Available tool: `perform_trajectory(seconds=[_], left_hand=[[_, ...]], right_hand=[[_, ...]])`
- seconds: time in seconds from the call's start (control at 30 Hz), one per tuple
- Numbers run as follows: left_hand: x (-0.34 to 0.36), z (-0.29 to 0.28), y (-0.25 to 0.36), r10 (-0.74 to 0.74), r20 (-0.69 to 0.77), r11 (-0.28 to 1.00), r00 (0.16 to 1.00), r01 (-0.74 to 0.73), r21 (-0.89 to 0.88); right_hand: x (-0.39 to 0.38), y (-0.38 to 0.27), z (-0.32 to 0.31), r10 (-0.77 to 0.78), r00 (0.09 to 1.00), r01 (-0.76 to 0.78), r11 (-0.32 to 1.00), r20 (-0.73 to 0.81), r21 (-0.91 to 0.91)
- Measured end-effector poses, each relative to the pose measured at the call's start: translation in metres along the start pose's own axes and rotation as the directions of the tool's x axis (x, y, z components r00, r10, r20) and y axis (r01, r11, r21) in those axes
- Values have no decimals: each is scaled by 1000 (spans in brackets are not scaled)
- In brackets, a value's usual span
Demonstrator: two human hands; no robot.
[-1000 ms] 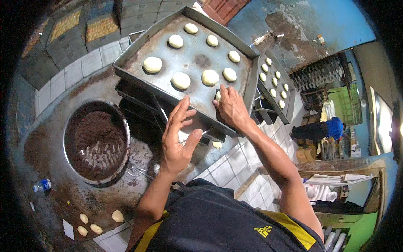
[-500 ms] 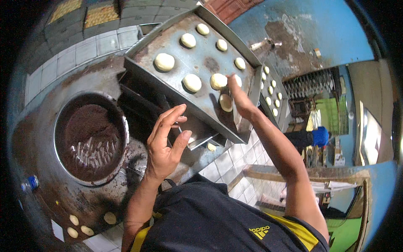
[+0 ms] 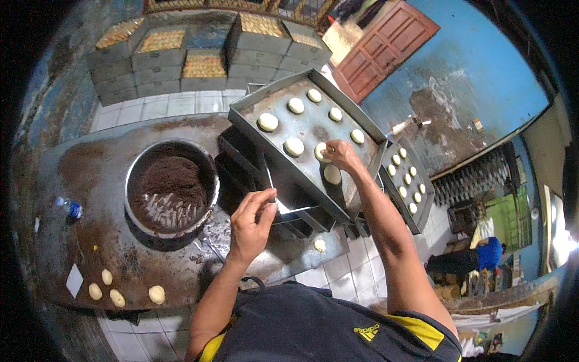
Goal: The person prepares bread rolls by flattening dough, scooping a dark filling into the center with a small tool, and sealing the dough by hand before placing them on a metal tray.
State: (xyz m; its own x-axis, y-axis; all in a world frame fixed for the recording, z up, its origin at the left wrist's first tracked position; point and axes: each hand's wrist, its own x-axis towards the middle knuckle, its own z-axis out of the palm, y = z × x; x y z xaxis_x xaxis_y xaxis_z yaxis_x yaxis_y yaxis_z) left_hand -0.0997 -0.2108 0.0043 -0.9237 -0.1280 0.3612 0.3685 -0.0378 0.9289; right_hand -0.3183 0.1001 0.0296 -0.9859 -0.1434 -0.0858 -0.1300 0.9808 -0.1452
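Note:
A large metal tray (image 3: 283, 99) holds several round, pale dough balls in spaced rows. My right hand (image 3: 342, 154) is closed over the tray, its fingers curled down at a dough ball (image 3: 320, 151) in the row nearest its right wall. The hand hides part of that ball and the surface beside it. Another dough ball (image 3: 332, 175) lies in shadow just below the wrist. In front of the tray's near wall hovers my left hand (image 3: 250, 228), fingers bent and thumb apart from them, with nothing visible in it.
Left on the worktable (image 3: 90, 175) stands a big round pot (image 3: 128, 208) of dark brown crumbly filling. Several loose dough pieces (image 3: 157, 294), a white card (image 3: 74, 280) and a small bottle (image 3: 69, 208) lie around it. Another tray (image 3: 416, 220) of dough sits right; a person (image 3: 487, 253) is beyond.
The view has shifted, showing more of the table and back wall. My right hand has curled its fingers over the dough. My left hand's fingers have drawn closer together.

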Motion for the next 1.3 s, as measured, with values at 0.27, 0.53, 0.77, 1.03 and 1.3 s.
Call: perform_trajectory(seconds=[0.27, 0.53, 0.77, 1.03, 1.3], left_hand=[[-48, 105, 13, -184, -118, 899, 976, 119, -422], [-131, 171, -15, -270, -16, 948, 963, 263, -179], [-175, 157, -25, -446, -30, 862, 895, 420, -284], [-291, 18, -111, -748, -152, 656, 646, 754, -26], [-276, -143, -86, -375, -184, 872, 909, 413, 265]], right_hand=[[-192, -84, -22, -276, 832, 526, 668, -481, 526], [-332, -39, 65, 4, 972, 218, 355, -235, 909], [-369, -46, 103, -38, 999, -31, 36, 32, 999], [-353, -139, 198, -514, 846, 498, 662, -144, 561], [-208, -257, 324, -350, 932, 354, 823, -95, 445]])
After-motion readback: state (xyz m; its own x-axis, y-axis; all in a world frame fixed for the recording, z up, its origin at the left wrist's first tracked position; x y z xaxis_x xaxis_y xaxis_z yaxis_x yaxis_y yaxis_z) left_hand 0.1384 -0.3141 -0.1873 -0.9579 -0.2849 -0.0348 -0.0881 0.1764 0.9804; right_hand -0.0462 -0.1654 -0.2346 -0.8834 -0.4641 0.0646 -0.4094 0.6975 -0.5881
